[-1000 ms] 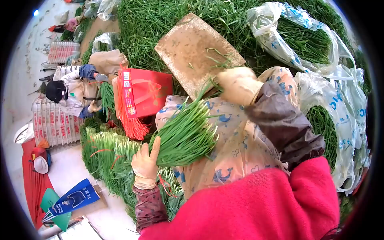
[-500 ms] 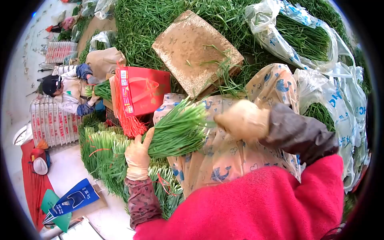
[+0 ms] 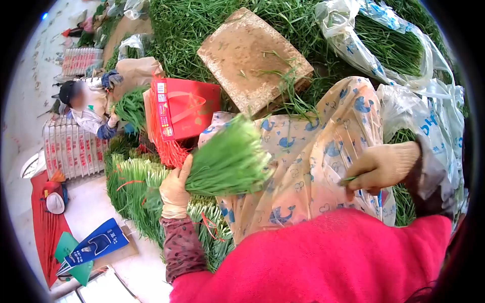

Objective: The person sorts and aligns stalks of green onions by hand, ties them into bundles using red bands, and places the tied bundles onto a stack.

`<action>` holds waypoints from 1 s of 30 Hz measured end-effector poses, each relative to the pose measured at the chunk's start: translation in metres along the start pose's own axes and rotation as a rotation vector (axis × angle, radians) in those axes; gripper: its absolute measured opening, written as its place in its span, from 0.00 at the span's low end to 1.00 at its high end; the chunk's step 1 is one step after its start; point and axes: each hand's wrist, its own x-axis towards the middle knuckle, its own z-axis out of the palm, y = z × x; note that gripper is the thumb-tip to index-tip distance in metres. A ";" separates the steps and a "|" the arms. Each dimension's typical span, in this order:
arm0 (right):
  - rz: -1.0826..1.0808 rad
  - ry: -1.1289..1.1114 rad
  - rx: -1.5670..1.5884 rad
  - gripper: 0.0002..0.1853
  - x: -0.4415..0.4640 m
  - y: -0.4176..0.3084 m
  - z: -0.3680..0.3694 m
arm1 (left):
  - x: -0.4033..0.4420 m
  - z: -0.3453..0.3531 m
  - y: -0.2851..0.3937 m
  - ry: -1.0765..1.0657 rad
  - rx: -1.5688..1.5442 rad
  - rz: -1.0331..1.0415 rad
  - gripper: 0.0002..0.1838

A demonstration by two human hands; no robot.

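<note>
A fanned bunch of chives point(image 3: 227, 159) is gripped in my gloved left hand point(image 3: 176, 186), its pale cut ends pointing right over my lap. My gloved right hand point(image 3: 381, 169) is well apart from it, at the right side of the whale-print apron point(image 3: 298, 151). A short green blade, which looks like a chive leaf point(image 3: 348, 179), shows between its pinched fingers. Just beyond my left hand stands a red box point(image 3: 189, 108) with a bundle of red ties point(image 3: 169, 146) hanging down its side.
Tied chive bundles point(image 3: 136, 187) lie to the left. A worn, patterned board point(image 3: 255, 60) rests on loose greens point(image 3: 187, 30) ahead. Plastic bags of greens point(image 3: 389, 45) stand at right. At far left a co-worker point(image 3: 91, 106) handles greens beside stacked white crates point(image 3: 73, 149).
My right hand has moved right and down, away from the bunch, with a green blade in its fingers. My left hand keeps its hold, and the bunch has tilted slightly.
</note>
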 end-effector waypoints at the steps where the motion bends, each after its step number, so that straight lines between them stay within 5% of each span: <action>1: 0.024 0.093 0.139 0.14 -0.011 0.010 0.001 | -0.008 0.003 -0.010 -0.042 0.077 -0.044 0.51; 4: -0.058 0.295 0.196 0.17 -0.018 0.023 -0.003 | -0.020 0.010 -0.022 -0.025 0.136 -0.081 0.53; 6: -0.318 0.618 -0.544 0.23 0.001 0.030 -0.008 | -0.016 0.011 -0.019 0.007 0.170 -0.071 0.53; 8: -0.282 0.850 -0.831 0.30 0.031 0.014 -0.008 | -0.011 0.010 -0.014 -0.002 0.210 -0.010 0.53; 11: -0.354 0.921 -0.688 0.29 0.082 -0.019 -0.013 | -0.005 0.009 -0.004 0.036 0.266 0.041 0.51; 19: -0.125 0.837 -0.651 0.25 0.189 -0.086 -0.021 | 0.003 -0.003 0.024 0.054 0.338 0.063 0.47; 23: -0.560 0.654 -0.673 0.20 0.203 -0.094 0.030 | 0.010 0.015 0.032 0.010 0.354 0.076 0.45; 27: -1.032 0.189 -0.482 0.18 0.164 -0.084 0.044 | 0.019 0.030 0.031 -0.056 0.371 0.093 0.43; 30: -0.882 0.244 -0.220 0.17 0.150 -0.069 0.006 | 0.015 0.031 0.027 -0.038 0.252 0.073 0.45</action>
